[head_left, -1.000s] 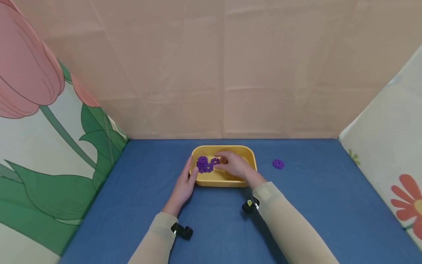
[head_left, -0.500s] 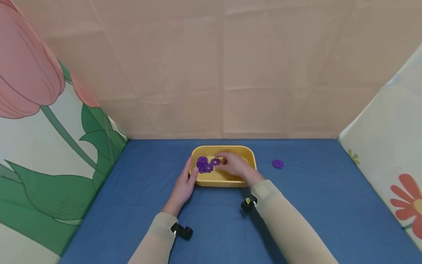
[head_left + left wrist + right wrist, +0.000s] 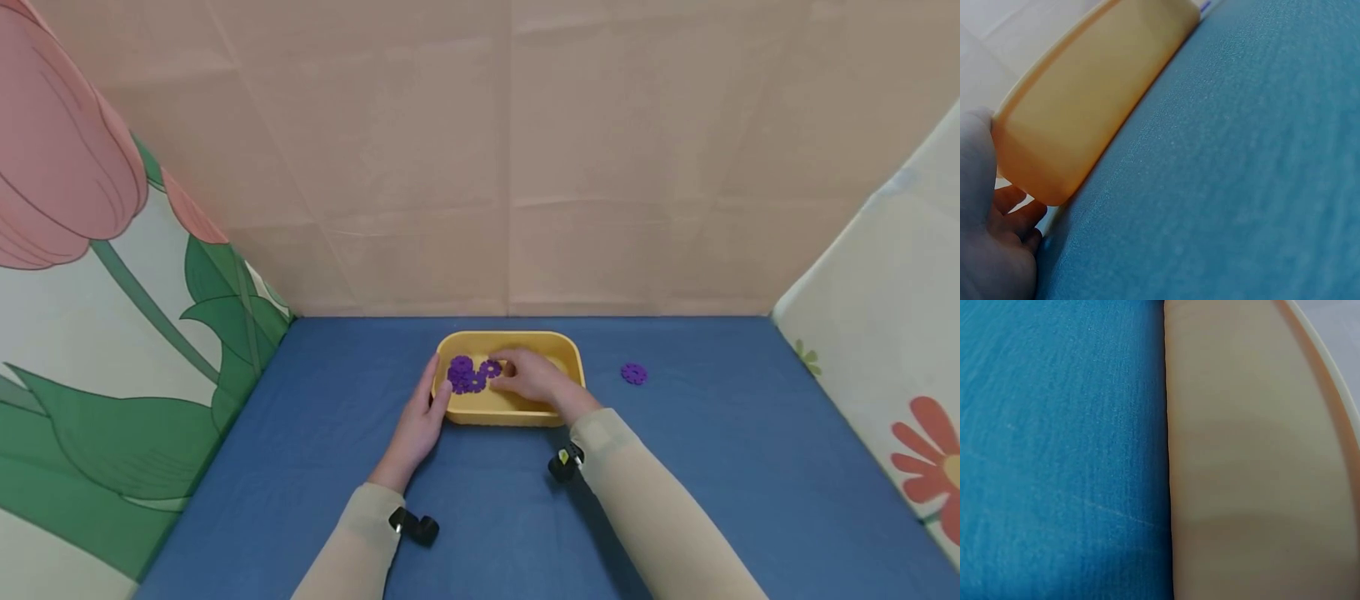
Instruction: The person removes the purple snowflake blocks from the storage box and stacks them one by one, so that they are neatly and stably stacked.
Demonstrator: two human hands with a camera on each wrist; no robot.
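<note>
A shallow yellow plastic bin (image 3: 517, 416) stands on the blue tabletop. Inside, toward its left end, lies a small heap of purple flower-shaped building discs (image 3: 461, 377). My left hand (image 3: 418, 418) holds the bin's left end, thumb at the near-left rim and fingers along the outside; the left wrist view shows these fingers (image 3: 1019, 215) behind the bin's end. My right hand (image 3: 534, 377) reaches over the right side into the bin. Its thumb and forefinger are curved and apart, right at a single purple disc (image 3: 491, 368) beside the heap. No hand shows in the right wrist view.
One more purple disc (image 3: 633, 373) lies on the blue tabletop (image 3: 705, 433) right of the bin. A beige cloth wall (image 3: 510, 167) closes off the back, and printed flower panels stand left and right. The bin's side wall (image 3: 1260, 456) fills half the right wrist view.
My right forearm has shifted slightly left, while the right fingers stay at the same disc. The left hand, bin and discs keep their places.
</note>
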